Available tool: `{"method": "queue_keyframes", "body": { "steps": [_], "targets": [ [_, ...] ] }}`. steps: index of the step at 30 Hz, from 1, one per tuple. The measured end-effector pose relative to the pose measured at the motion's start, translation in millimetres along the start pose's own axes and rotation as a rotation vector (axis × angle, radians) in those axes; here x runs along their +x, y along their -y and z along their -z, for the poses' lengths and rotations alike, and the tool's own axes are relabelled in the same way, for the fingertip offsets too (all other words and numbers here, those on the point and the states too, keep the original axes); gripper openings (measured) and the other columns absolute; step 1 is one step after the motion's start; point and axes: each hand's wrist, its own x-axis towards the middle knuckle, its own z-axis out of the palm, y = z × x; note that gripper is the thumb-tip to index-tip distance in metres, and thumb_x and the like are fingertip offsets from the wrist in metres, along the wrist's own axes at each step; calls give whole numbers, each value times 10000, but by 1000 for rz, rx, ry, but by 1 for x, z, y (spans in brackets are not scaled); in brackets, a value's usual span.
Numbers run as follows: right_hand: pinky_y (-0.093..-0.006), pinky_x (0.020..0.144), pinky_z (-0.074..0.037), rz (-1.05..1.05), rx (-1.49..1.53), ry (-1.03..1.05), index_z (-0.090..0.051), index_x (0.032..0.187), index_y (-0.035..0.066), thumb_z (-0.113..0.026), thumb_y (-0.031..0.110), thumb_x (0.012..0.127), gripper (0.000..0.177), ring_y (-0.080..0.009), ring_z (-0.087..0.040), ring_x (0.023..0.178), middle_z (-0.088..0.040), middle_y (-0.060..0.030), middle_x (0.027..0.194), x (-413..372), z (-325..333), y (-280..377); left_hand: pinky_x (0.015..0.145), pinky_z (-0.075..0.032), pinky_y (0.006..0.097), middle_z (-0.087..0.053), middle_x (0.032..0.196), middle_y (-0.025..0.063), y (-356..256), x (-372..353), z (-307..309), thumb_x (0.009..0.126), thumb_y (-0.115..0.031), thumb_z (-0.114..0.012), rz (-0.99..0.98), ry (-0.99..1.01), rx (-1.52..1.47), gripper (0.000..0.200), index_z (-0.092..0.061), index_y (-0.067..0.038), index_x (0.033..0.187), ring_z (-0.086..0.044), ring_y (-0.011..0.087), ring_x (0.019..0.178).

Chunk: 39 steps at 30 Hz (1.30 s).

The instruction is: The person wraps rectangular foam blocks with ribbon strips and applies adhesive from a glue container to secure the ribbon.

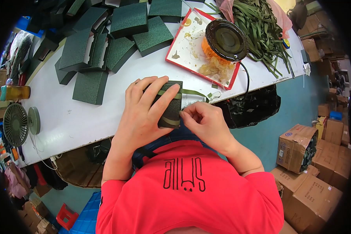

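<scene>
Near the table's front edge, my left hand [144, 107] is wrapped over a small dark green box [174, 106], fingers spread across its top. A green ribbon [193, 92] runs across the box and trails off to the right over the table. My right hand [206, 123] is at the box's right side, thumb and index finger pinched together at its edge. What the pinch holds, if anything, is too small to make out.
Several green boxes [129, 19] are piled at the back left. A red-rimmed tray [179, 43] bears a glue pot [227, 40] with a black cord. Green ribbons [253, 23] lie behind it. A fan [15, 124] stands left; cardboard cartons [296, 148] are stacked right.
</scene>
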Motion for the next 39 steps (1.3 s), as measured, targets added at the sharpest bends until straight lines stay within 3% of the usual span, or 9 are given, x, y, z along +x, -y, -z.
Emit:
{"method": "queue_keyframes", "body": {
  "steps": [4,10,13,17,20,26,31,34,39],
  "targets": [
    [-232,547,-455,103,-65,-19,-666,905,-32,-697,61,897,99,-50,-555,618,-647,-38,734,3,-3,-5,1046,-366,532,-507,1376,104,0,1,-1,579,-219,-866,-10,1,18,815,-580,-131,1337,-468,329,1269],
    [-223,577,-460,-3,-8,50,-662,912,-28,-651,35,910,64,-41,-561,668,-648,-26,756,3,3,-2,1040,-375,510,-504,1371,105,2,0,-1,553,-199,-874,13,0,-27,848,-572,-129,1342,-466,340,1262],
    [-264,583,-468,37,130,-31,-606,906,-25,-642,53,902,85,-113,-565,617,-603,-62,732,3,0,-17,1035,-381,492,-499,1376,109,5,-2,-1,529,-191,-882,32,-6,-28,884,-561,-127,1350,-461,347,1264],
    [-234,521,-389,74,256,-86,-508,916,10,-537,84,996,112,-88,-475,568,-525,-10,728,-4,10,-25,1058,-367,488,-495,1395,123,8,-5,2,536,-198,-896,79,-20,-5,899,-546,-108,1359,-454,363,1281],
    [-227,477,-331,72,836,69,-497,884,33,-482,151,1045,200,-79,-418,521,-492,-18,705,-2,18,-35,1096,-344,492,-476,1435,148,12,-6,4,574,-199,-899,178,7,131,907,-515,-85,1388,-430,387,1322],
    [-219,459,-320,-33,1039,199,-554,885,38,-561,251,1047,268,-78,-415,495,-552,-42,716,7,16,-38,1133,-253,588,-367,1553,131,12,-4,12,641,-202,-874,332,69,371,919,-460,-115,1457,-311,393,1434],
    [-207,478,-330,33,1135,277,-568,884,46,-629,218,1011,222,-72,-432,513,-562,-37,718,9,2,-48,1093,-331,532,-653,1058,28,-22,3,1,709,-78,-794,-46,-177,-71,290,-749,-117,992,-582,272,1080],
    [-229,477,-300,-52,1023,280,-555,883,76,-670,326,975,290,-72,-392,483,-552,-15,702,6,1,-45,1063,-352,511,-655,1033,14,-23,6,-8,723,-55,-779,-79,-170,-110,280,-741,-105,995,-587,251,1034],
    [-204,480,-324,-106,1028,257,-570,879,52,-658,223,994,224,-60,-429,520,-557,-15,707,4,-2,-47,1024,-365,485,-655,942,-7,-25,7,-12,740,-51,-769,-73,-144,-150,217,-736,-102,949,-597,221,965]
  ]
}}
